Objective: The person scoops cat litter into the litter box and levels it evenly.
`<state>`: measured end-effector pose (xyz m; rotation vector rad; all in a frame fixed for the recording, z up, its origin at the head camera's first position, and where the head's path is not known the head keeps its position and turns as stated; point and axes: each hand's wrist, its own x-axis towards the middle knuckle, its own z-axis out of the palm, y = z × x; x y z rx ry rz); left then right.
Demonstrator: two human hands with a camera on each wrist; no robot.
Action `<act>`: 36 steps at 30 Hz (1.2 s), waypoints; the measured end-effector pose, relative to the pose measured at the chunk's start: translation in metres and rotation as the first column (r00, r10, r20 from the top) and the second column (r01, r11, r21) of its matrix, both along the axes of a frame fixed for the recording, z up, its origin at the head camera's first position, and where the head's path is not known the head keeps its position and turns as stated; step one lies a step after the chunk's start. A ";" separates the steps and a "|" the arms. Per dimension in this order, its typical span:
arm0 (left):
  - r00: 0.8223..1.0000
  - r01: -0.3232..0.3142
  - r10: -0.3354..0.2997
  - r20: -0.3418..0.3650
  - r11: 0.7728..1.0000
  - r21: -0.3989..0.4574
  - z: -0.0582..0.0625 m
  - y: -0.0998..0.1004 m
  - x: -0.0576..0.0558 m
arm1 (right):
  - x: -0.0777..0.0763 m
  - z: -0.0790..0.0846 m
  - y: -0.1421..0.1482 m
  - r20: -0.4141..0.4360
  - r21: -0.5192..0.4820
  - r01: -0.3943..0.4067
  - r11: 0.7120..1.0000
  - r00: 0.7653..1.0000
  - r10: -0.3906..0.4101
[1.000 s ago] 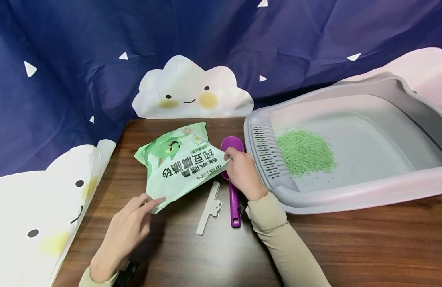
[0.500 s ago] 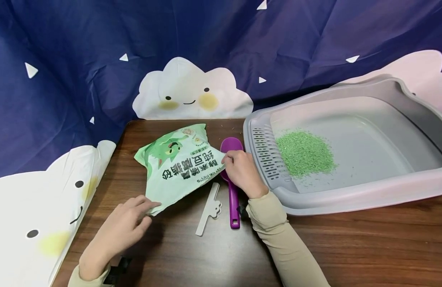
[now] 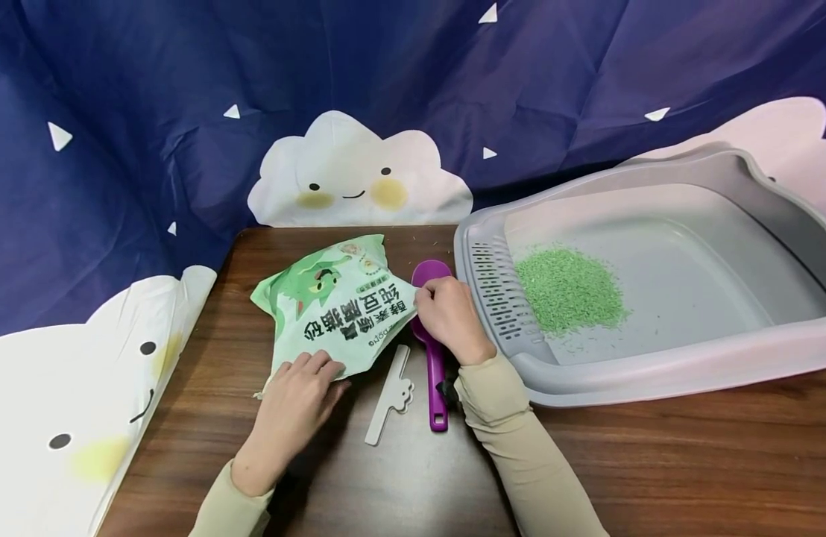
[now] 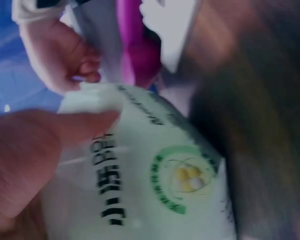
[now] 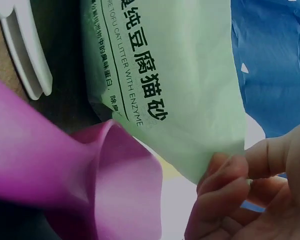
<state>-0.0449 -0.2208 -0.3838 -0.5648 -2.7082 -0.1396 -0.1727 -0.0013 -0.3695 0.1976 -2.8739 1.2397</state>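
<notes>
A light green bag of tofu cat litter [image 3: 349, 313] lies on the table, its printed face up. My right hand [image 3: 451, 319] pinches the bag's right corner between thumb and fingers, plainly seen in the right wrist view. On the near edge of the bag rests my left hand [image 3: 295, 406], fingers laid over the printed face. The left wrist view is blurred and has one straight finger [image 4: 85, 127] across the bag. A purple scoop [image 3: 437, 388] lies partly beneath my right hand, its bowl half hidden. Left of it is a white bag clip [image 3: 388, 399] with a cloud-shaped piece.
At the right stands a large grey litter box [image 3: 628, 384] with a slotted step. A heap of green litter pellets [image 3: 570, 291] lies on its floor. A blue cloud-print cloth [image 3: 386, 60] hangs behind the brown wooden table [image 3: 654, 462].
My left hand has moved right from the bag's near left corner along its near edge. My right hand keeps its pinch and has shifted slightly left; the near edge has changed shape.
</notes>
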 end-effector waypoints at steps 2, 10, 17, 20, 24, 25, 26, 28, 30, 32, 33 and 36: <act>1.000 -0.016 0.016 0.006 0.999 0.039 -0.003 -0.001 -0.002 | -0.001 0.000 0.000 0.018 0.001 0.006 1.000 1.000 -0.006; 0.961 -0.182 0.135 0.241 0.966 0.183 -0.001 -0.018 0.000 | -0.002 0.001 0.006 0.051 -0.016 -0.044 0.999 0.998 0.045; 0.947 -0.197 0.124 0.297 0.953 0.231 -0.002 -0.028 -0.001 | 0.003 0.006 0.019 0.059 0.003 -0.275 0.961 0.960 0.274; 0.944 -0.193 0.109 0.313 0.948 0.252 -0.002 -0.031 -0.003 | 0.006 0.005 0.021 -0.019 0.042 -0.306 0.951 0.951 0.307; 0.938 -0.181 0.082 0.338 0.944 0.275 -0.004 -0.038 -0.005 | 0.007 0.003 0.019 -0.138 0.087 -0.306 0.948 0.939 0.315; 0.935 -0.179 0.074 0.346 0.943 0.280 -0.004 -0.040 -0.005 | 0.007 0.003 0.019 -0.159 0.095 -0.311 0.946 0.933 0.323; 0.933 -0.175 0.065 0.354 0.941 0.288 -0.004 -0.043 -0.005 | 0.007 0.003 0.018 -0.166 0.099 -0.314 0.944 0.930 0.327; 0.924 -0.170 0.040 0.380 0.934 0.315 -0.005 -0.047 -0.006 | 0.006 0.004 0.017 -0.173 0.108 -0.326 0.939 0.924 0.341; 0.911 -0.162 0.003 0.412 0.922 0.352 -0.005 -0.052 -0.008 | 0.005 0.004 0.016 -0.162 0.117 -0.330 0.937 0.924 0.346; 0.892 -0.166 -0.036 0.451 0.902 0.399 -0.004 -0.057 -0.010 | 0.004 0.004 0.015 -0.146 0.120 -0.319 0.940 0.931 0.334; 0.882 -0.173 -0.049 0.468 0.892 0.419 -0.004 -0.059 -0.011 | 0.003 0.003 0.014 -0.144 0.123 -0.313 0.942 0.933 0.329; 0.856 -0.219 -0.051 0.514 0.866 0.450 -0.005 -0.064 -0.014 | 0.000 0.001 0.009 -0.133 0.126 -0.273 0.954 0.948 0.289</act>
